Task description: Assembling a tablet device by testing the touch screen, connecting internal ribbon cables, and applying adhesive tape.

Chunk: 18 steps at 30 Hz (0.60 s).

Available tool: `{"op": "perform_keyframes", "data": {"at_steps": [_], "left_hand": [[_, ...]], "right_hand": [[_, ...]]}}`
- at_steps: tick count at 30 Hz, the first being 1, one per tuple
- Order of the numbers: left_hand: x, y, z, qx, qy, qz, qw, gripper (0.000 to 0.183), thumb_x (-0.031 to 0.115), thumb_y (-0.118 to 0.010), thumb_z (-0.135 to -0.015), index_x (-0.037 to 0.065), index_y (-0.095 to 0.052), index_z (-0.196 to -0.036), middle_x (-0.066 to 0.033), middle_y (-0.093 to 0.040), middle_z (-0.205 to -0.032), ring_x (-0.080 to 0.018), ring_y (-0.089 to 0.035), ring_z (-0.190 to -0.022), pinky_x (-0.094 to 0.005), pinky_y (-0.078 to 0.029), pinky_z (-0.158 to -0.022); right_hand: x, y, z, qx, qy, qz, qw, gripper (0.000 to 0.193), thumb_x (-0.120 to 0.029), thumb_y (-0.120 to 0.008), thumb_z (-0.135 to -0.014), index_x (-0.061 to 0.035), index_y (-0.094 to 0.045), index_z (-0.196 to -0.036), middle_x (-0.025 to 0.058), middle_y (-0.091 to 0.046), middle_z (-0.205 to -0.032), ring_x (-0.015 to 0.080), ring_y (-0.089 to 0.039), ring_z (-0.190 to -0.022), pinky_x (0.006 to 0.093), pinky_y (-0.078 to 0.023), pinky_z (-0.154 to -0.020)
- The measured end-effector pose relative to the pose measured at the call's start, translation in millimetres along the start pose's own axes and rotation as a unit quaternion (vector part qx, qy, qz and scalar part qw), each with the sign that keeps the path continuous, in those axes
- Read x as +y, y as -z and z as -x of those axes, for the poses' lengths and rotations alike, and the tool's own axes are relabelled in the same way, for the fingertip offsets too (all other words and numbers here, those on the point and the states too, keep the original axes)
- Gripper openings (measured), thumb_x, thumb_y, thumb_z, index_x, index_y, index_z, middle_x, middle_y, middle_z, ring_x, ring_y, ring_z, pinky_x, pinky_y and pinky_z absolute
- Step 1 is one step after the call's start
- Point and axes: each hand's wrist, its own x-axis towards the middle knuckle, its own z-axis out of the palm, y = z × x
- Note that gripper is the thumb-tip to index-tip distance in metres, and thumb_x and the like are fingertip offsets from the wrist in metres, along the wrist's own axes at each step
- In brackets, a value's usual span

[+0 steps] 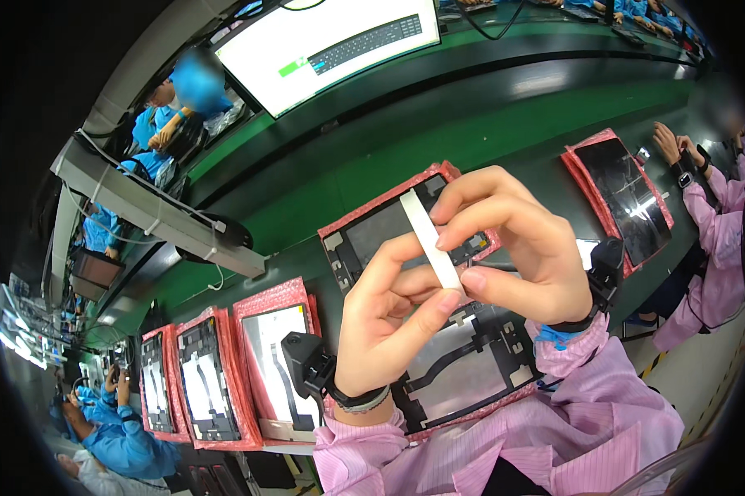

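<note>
Over bench (537, 157) — two hands (380, 326) (546, 256), fingers (480, 217) pinching one white strip (424, 225); three panels (154, 384) (208, 380) (277, 360) leftward.

I pinch a slim white strip (428, 236) with my left hand (380, 318), thumb near its lower end, while fingertips of my right hand (529, 248) meet its right edge. The strip tilts above an opened dark device (467, 364) on the worktop (294, 256). To my left, three panels (207, 372) stand in a row on pink bubble wrap (246, 405); to my right lies a glossy dark panel (624, 198). Beyond, a monitor (331, 50) shows a keyboard picture.
</note>
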Motion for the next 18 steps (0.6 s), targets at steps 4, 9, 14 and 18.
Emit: {"op": "perform_keyframes", "data": {"at_steps": [4, 9, 14, 18], "left_hand": [[0, -1, 2, -0.034, -0.033, -0.033, 0.998, 0.041, -0.004, -0.053, -0.086, -0.006, -0.036, -0.123, -0.0152, -0.061, -0.103, -0.0167, -0.058, -0.099, -0.0267, -0.044, -0.085], [1, -3, 3, -0.034, -0.022, -0.004, 0.999, 0.041, -0.006, -0.052, -0.085, -0.007, -0.036, -0.123, -0.0162, -0.06, -0.104, -0.0181, -0.057, -0.099, -0.0269, -0.044, -0.085], [2, 2, 6, -0.019, -0.007, -0.021, 1.0, 0.042, -0.006, -0.052, -0.085, -0.006, -0.035, -0.123, -0.0161, -0.059, -0.105, -0.0194, -0.058, -0.099, -0.0276, -0.045, -0.084], [8, 2, -4, -0.01, -0.011, -0.064, 0.998, 0.053, 0.008, -0.055, -0.085, -0.013, -0.027, -0.125, -0.0254, -0.061, -0.094, -0.0278, -0.063, -0.083, -0.0346, -0.052, -0.075]], "right_hand": [[-2, 3, 1, -0.028, 0.026, -0.001, 0.999, 0.028, -0.004, -0.062, -0.07, 0.0015, -0.058, -0.097, 0.0153, -0.052, -0.103, 0.0218, -0.049, -0.097, 0.0324, -0.039, -0.083], [-3, 3, 4, -0.03, 0.026, 0.003, 0.999, 0.029, -0.005, -0.063, -0.07, 0.0017, -0.058, -0.098, 0.015, -0.052, -0.103, 0.021, -0.049, -0.096, 0.0308, -0.039, -0.082], [-1, -5, 5, -0.023, -0.001, -0.011, 1.0, 0.03, -0.008, -0.064, -0.07, 0.0019, -0.058, -0.098, 0.0158, -0.051, -0.103, 0.0212, -0.049, -0.096, 0.0307, -0.037, -0.083], [7, 12, 3, -0.083, 0.032, 0.029, 0.996, 0.039, -0.008, -0.059, -0.074, 0.0034, -0.049, -0.111, 0.0199, -0.049, -0.107, 0.024, -0.049, -0.097, 0.0318, -0.037, -0.084]]}}
